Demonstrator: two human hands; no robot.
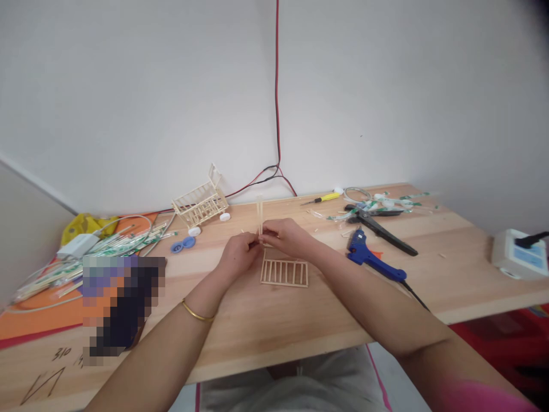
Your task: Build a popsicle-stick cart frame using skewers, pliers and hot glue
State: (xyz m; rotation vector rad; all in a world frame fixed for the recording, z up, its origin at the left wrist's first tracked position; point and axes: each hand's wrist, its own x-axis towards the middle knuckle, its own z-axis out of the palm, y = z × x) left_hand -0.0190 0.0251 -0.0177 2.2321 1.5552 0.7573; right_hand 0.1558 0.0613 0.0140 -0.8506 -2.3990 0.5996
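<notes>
Fingers of the right hand [283,236] pinch pale sticks [259,216], long axis upright; those of the left hand [237,253] curl in at the base, their hold unclear. Just nearer, one slatted frame [285,284] lies flat, long axis left to right. Farther out: one blue glue gun [373,261] right, two blue caps [189,242] left, "310" [61,354] handwritten on the bench's [244,332] near left.

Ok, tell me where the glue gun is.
In the head view, the glue gun lies on the table right of the right hand, just on the near side of the black tool.
</notes>
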